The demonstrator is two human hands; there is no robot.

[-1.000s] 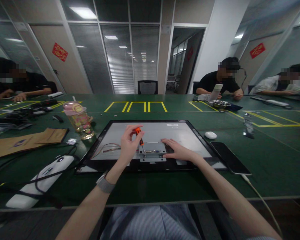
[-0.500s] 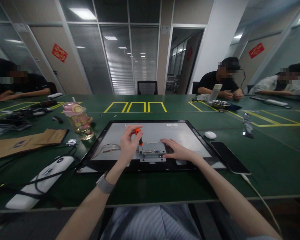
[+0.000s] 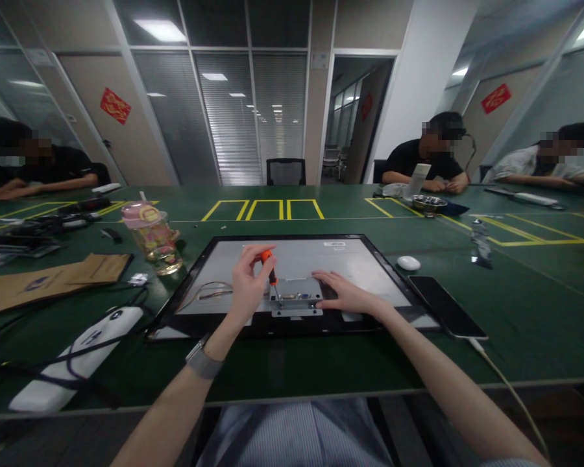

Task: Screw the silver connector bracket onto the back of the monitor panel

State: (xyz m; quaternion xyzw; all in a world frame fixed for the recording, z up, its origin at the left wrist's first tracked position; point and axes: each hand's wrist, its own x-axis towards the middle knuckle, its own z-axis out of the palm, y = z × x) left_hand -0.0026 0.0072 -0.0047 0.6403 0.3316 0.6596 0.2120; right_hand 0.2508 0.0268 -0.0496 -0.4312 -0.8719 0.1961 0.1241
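An orange-and-black screwdriver (image 3: pixel 268 264) is gripped in my left hand (image 3: pixel 247 280), its shaft pointing down at the left part of a metal bracket with ports (image 3: pixel 296 303). Whether the tip sits in a screw is too small to make out. My right hand (image 3: pixel 344 293) rests at the bracket's right side, fingers spread over the panel, thumb by the bracket's edge. Beneath both hands lies a flat display panel (image 3: pixel 360 263), black-framed with a grey back. Thin wires (image 3: pixel 207 290) run across its left part.
To the left stand a pink-lidded bottle (image 3: pixel 152 237), a brown paper bag (image 3: pixel 53 282) and a white power strip (image 3: pixel 85 353) with black cables. On the right are a phone (image 3: pixel 445 305) on a cable and a white rounded case (image 3: pixel 409 263). Several people (image 3: pixel 425 155) sit across the green table.
Both hands hold almost the same position, the screwdriver still at the bracket's left part. The view has shifted very slightly.
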